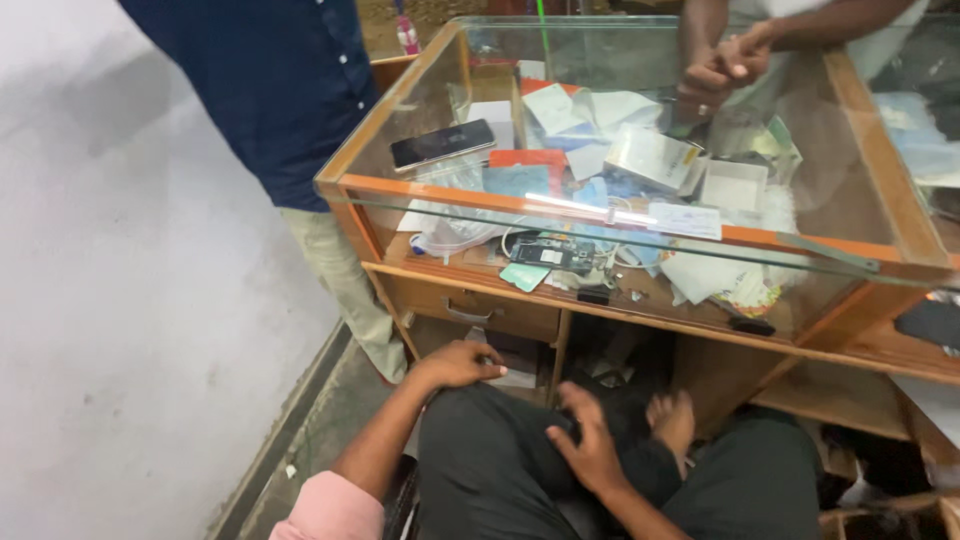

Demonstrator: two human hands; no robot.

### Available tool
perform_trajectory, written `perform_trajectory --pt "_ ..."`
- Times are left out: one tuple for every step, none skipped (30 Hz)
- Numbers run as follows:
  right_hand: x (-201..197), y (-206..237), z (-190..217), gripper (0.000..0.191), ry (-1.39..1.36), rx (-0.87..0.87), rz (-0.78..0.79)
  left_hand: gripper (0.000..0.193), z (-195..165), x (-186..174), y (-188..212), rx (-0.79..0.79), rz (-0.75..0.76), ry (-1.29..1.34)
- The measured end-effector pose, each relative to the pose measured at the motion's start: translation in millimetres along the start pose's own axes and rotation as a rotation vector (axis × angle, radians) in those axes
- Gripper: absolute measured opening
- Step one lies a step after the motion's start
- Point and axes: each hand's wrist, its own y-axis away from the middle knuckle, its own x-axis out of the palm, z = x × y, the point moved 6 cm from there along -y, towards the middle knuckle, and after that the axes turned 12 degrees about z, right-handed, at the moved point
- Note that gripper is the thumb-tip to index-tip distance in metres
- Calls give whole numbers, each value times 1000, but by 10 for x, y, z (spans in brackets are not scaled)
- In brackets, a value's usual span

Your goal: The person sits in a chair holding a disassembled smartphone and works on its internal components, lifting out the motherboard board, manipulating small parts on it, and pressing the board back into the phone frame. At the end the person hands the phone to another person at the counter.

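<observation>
I am seated behind a wood-framed glass counter [620,232]. My left hand [458,364] rests flat on my left knee, just below the counter's small drawer [470,312], and holds nothing. My right hand [590,445] lies on my dark trousers [490,460] with its fingers spread, empty, next to my bare foot [672,420], which is tucked up on my lap. On the shelf above my hands lies an opened phone [545,254] with its circuit board showing.
A dark phone [441,145] lies on the glass top. Papers, small boxes and cables crowd the case inside. A person in a dark blue shirt [280,80] stands at the counter's left corner. Another person's clasped hands [722,68] rest on the far side. A grey wall runs along the left.
</observation>
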Motion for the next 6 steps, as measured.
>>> perform_trajectory --pt "-141 31 29 68 -28 -98 -207 45 9 23 -33 -42 -8 137" --pt "-223 30 20 66 63 -112 -289 45 8 70 -87 -81 -11 276" --pt "-287 51 4 63 156 -118 -364 45 -65 163 -165 -18 -12 334" --pt "-309 68 -2 61 247 -124 -432 45 -131 272 -239 39 -17 396" --pt "-285 44 -93 61 242 9 -421 44 -179 356 -286 91 -25 460" --pt "-283 17 -180 61 240 141 -409 42 -229 366 -337 80 -108 275"
